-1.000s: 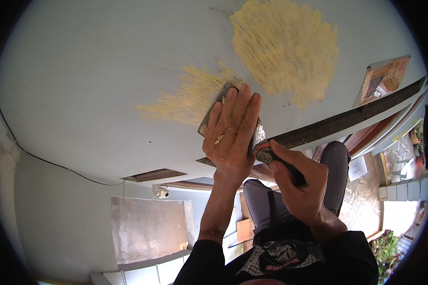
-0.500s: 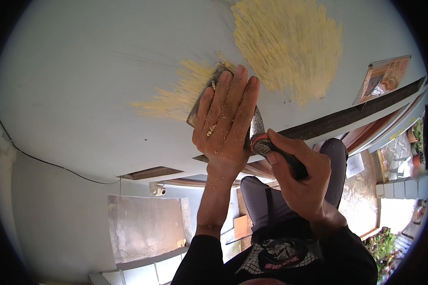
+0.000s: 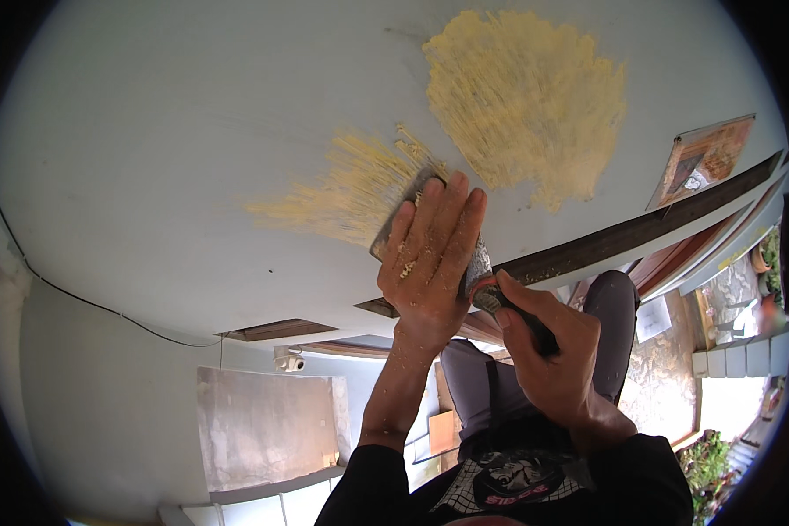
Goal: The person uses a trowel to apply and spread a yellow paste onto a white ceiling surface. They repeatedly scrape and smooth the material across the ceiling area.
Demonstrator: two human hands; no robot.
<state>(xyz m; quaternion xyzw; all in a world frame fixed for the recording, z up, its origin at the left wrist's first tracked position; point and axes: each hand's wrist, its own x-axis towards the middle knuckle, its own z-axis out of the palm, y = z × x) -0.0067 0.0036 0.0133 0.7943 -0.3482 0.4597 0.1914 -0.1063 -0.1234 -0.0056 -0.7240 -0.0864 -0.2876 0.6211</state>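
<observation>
Since the earlier frame, the grey metal scraper with a black-and-red handle (image 3: 480,261) has been drawn toward the dark strip (image 3: 631,226) edging the pale painted wall (image 3: 167,175). Its handle is clasped by the right grip (image 3: 552,351); its blade lies beneath the flat, unclenched left grip (image 3: 430,272), against the streaked yellow patch (image 3: 320,209).

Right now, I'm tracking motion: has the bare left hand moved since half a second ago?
Yes: left hand moved down and rightward in view, against the round yellow patch.
</observation>
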